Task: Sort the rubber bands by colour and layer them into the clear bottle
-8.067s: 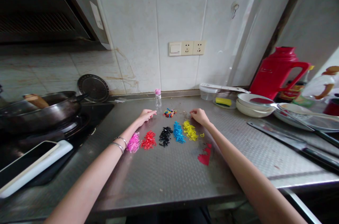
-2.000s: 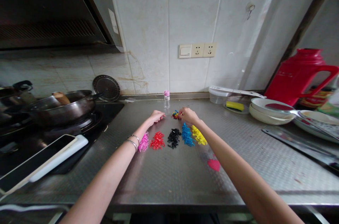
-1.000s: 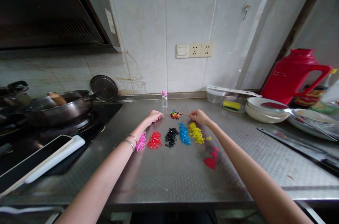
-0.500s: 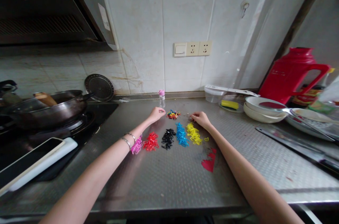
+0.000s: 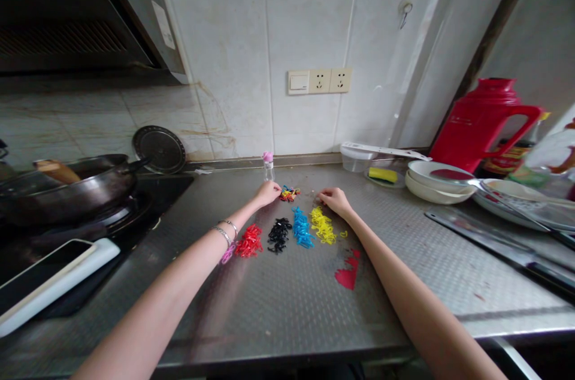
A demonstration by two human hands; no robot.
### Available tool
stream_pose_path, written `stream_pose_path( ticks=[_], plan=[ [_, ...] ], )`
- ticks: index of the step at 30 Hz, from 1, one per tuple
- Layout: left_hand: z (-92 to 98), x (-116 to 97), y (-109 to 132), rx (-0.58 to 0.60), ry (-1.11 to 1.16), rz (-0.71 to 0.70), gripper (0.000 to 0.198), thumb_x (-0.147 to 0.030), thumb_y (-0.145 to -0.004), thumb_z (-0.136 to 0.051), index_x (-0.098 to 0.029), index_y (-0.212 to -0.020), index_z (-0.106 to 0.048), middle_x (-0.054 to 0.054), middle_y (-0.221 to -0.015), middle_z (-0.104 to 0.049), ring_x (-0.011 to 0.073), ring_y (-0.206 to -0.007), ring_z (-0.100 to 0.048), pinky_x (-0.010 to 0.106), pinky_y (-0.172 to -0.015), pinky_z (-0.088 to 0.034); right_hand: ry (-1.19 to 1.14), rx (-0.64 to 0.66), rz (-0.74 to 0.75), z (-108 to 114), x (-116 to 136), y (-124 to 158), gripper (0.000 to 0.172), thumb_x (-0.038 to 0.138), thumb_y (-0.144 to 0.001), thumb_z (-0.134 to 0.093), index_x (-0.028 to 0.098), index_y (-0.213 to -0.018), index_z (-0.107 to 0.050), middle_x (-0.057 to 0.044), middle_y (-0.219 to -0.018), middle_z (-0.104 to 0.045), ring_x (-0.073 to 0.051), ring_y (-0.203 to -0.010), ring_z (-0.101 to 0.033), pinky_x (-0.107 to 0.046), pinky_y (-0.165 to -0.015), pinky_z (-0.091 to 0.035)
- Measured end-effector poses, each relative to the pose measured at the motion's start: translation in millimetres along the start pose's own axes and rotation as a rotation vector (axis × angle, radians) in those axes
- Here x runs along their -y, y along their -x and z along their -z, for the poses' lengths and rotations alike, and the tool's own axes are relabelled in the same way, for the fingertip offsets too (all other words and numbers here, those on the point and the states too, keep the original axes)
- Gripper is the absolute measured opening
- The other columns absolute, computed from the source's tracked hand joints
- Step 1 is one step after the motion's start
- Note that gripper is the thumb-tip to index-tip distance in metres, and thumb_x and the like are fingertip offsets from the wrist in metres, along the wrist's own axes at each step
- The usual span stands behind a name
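Observation:
My left hand (image 5: 268,192) has its fingertips pinched at the left edge of a small mixed-colour heap of rubber bands (image 5: 290,193); what is between them is too small to make out. To the right of that heap, my right hand (image 5: 335,200) rests with curled fingers just behind the yellow rubber bands (image 5: 323,226). Whether it holds anything is hidden. Sorted piles lie nearer me: blue bands (image 5: 302,229), black bands (image 5: 279,235) and red bands (image 5: 250,241). Pink bands (image 5: 228,253) are partly covered by my left wrist, which wears bracelets.
Behind my left hand stands a small clear bottle (image 5: 268,167) with a pink cap. A torn red piece (image 5: 347,272) lies by my right forearm. On the right are bowls (image 5: 438,194), a knife (image 5: 489,248) and a red thermos (image 5: 480,122); a wok (image 5: 94,188) sits left.
My left hand has moved right and now reaches the mixed heap. My left forearm covers more of the pink bands. My right hand stays about where it was; the view has shifted slightly.

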State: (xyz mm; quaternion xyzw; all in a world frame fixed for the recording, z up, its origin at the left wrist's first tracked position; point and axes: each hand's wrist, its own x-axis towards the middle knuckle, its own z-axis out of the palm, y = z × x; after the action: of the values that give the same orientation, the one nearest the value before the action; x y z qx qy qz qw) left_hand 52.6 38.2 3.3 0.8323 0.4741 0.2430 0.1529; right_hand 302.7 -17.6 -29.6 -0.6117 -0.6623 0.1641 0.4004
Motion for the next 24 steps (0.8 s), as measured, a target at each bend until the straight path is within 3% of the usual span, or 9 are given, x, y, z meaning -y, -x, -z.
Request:
stream_pose_path(
  ticks=[5,9,17,24],
  plan=[
    [5.0,3,0,-0.053,0.072,0.014,0.022,-0.018,-0.069,-0.050,-0.010,-0.074,-0.070,0.008,-0.070,-0.067,0.0143,-0.063,-0.057,0.022,-0.057,-0.039,0.000,0.003,-0.010,0,1,0,0.024,0.031,-0.069,-0.049,0.014,-0.068,-0.066,-0.002,-0.058,-0.064,-0.012,-0.051,-0.056,-0.019,-0.051,-0.039],
    [10.4,-9,7,-0.080,0.182,0.004,0.022,-0.020,-0.069,-0.052,-0.009,-0.076,-0.069,0.008,-0.069,-0.066,0.0142,-0.062,-0.056,0.022,-0.057,-0.039,0.001,0.006,-0.019,2,4,2,0.024,0.031,-0.069,-0.049,0.014,-0.068,-0.066,-0.002,-0.057,-0.064,-0.012,-0.051,-0.056,-0.019,-0.051,-0.040],
    [1.1,-46,32,0.226,0.298,-0.210,0.020,-0.021,-0.067,-0.055,-0.010,-0.074,-0.070,0.004,-0.068,-0.066,0.0126,-0.059,-0.053,0.021,-0.057,-0.037,0.033,-0.002,-0.009,3,4,3,0.024,0.030,-0.069,-0.048,0.014,-0.068,-0.066,-0.002,-0.057,-0.064,-0.012,-0.051,-0.056,-0.019,-0.051,-0.039],
    [0.4,-43,36,0.234,0.344,-0.191,0.025,-0.017,-0.068,-0.053,-0.010,-0.087,-0.069,0.006,-0.077,-0.067,0.0117,-0.062,-0.054,0.020,-0.059,-0.038,0.035,0.003,-0.018,4,6,4,0.025,0.031,-0.070,-0.047,0.014,-0.068,-0.065,-0.002,-0.057,-0.064,-0.012,-0.051,-0.056,-0.019,-0.051,-0.039]
  ],
)
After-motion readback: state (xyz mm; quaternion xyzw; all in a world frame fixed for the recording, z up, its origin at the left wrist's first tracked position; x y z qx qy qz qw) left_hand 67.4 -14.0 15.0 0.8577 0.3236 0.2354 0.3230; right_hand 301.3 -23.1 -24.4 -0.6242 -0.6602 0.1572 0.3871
